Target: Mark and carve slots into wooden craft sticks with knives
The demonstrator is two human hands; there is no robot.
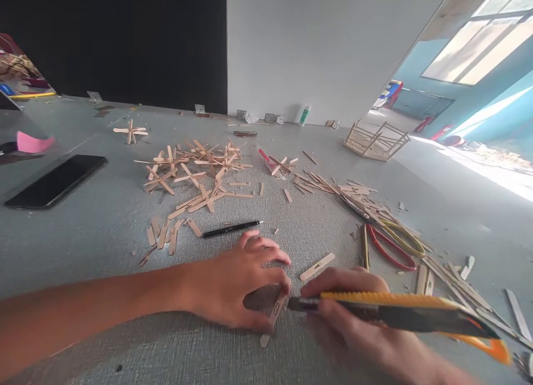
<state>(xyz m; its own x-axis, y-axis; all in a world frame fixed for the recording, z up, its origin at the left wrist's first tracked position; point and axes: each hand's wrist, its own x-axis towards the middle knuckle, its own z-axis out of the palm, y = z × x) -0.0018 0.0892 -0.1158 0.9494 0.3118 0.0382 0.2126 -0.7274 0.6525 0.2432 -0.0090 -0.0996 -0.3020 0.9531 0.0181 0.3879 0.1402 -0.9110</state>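
Observation:
My left hand [245,282] pinches a short wooden craft stick [277,306] between thumb and index finger against the grey table. Dark marks or a small slot show in the middle of this stick. In my right hand [358,318] is a yellow and black utility knife [400,310], its tip pointing left, just beside the stick. Whether the blade touches the wood, I cannot tell. Another slotted craft stick piece [317,266] lies flat just beyond my right hand. A black pen [231,228] rests beyond my left hand.
Crossed craft sticks [200,168] are heaped at centre-left, with cut pieces [166,232] nearer. Red and yellow handled scissors [391,246] lie among sticks at right. A phone [58,179] is at left. A stick frame [377,141] and a small green-white bottle [305,115] stand at the back.

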